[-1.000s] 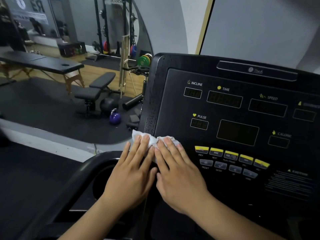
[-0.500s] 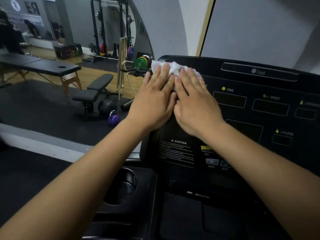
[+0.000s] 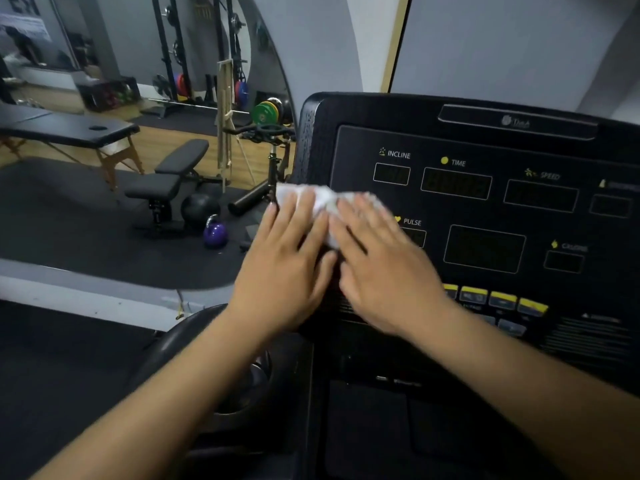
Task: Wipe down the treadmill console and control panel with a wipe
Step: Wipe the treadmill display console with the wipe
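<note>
The black treadmill console [image 3: 485,140] fills the right half of the view, with dark displays labelled incline, time, speed and pulse and a row of yellow buttons [image 3: 502,301]. A white wipe [image 3: 325,199] lies flat on the console's left side, level with the pulse display. My left hand [image 3: 287,265] and my right hand [image 3: 384,265] lie side by side on the wipe, palms down, fingers flat and pressing it to the panel. Most of the wipe is hidden under my fingers. Both hands are blurred.
A round cup holder [image 3: 249,382] sits in the tray below my left forearm. To the left, beyond the console's edge, lies the gym floor with a weight bench [image 3: 169,174], a purple kettlebell [image 3: 215,233], a massage table [image 3: 69,129] and a rack of plates [image 3: 266,112].
Both hands and the wipe slid from the console's lower left up to its top left corner, then came back down to mid-height near the pulse display.
</note>
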Available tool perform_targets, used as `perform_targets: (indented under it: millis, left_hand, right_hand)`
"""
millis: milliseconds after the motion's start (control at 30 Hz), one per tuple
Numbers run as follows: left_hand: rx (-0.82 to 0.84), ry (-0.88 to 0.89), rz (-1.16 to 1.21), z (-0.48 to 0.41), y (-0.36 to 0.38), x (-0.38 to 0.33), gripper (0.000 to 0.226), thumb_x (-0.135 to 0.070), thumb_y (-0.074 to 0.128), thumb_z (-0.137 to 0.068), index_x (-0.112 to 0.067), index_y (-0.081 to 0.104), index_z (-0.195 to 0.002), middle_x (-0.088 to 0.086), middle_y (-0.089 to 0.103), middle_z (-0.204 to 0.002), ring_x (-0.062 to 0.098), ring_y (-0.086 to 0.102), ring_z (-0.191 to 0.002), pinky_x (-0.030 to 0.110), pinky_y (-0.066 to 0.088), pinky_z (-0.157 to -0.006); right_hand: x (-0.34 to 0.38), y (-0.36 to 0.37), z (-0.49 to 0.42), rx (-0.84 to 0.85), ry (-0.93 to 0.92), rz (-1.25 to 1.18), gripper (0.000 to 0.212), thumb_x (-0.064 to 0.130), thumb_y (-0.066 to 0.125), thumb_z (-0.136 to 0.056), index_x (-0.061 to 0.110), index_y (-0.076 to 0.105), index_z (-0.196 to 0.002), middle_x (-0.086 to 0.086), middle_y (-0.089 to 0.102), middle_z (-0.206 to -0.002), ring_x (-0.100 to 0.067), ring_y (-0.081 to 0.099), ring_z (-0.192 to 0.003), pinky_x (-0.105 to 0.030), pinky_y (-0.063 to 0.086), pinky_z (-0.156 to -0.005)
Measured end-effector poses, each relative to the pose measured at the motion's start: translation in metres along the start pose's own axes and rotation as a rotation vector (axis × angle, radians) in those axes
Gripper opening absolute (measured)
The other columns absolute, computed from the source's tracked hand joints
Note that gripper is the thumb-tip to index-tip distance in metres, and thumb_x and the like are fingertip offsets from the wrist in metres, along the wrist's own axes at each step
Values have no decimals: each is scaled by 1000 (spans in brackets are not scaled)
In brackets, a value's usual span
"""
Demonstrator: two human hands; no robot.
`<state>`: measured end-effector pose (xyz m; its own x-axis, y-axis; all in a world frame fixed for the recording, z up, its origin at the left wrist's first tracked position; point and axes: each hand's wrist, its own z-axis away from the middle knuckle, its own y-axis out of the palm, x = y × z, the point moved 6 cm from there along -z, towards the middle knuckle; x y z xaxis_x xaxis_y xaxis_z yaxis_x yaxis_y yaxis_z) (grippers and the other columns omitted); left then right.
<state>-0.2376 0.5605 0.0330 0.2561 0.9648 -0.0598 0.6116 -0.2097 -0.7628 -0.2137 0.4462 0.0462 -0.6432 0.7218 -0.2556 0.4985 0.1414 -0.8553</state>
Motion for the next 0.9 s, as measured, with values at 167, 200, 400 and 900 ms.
perform_targets:
  millis: [167,200,400,900]
  left_hand:
    - [-67,-35,25,-91,-30,8,57,-34,31,-99,-9,39,-149,19,25,-159,37,19,-148,54,14,-120]
    - [-70,-42,30,-86,-28,7,57,-33,32,-99,-9,39,-149,18,26,-160,36,19,-148,53,14,-120]
    - [74,25,-16,60,18,-32,53,-34,41,-97,-8,50,-142,13,37,-156,30,27,-147,52,15,-120]
    - [63,-121,-102,-13,9,-48,57,-40,27,-100,-17,37,-151,9,25,-161,27,20,-150,58,8,-119]
  right_hand:
    - [-38,-39,-61,-55,141,89,62,29,25,-98,4,17,-154,-16,11,-163,-29,4,-151,-42,3,-123]
    - [-36,-36,-57,-60,136,86,61,28,27,-98,4,18,-153,-17,11,-163,-30,4,-151,-43,3,-123]
    - [15,17,59,14,-10,3,63,27,44,-89,-3,40,-145,-24,29,-156,-38,19,-147,-52,17,-119]
    - [-35,-7,28,-75,101,-49,62,30,31,-95,-4,34,-147,-22,26,-157,-33,17,-149,-49,15,-121]
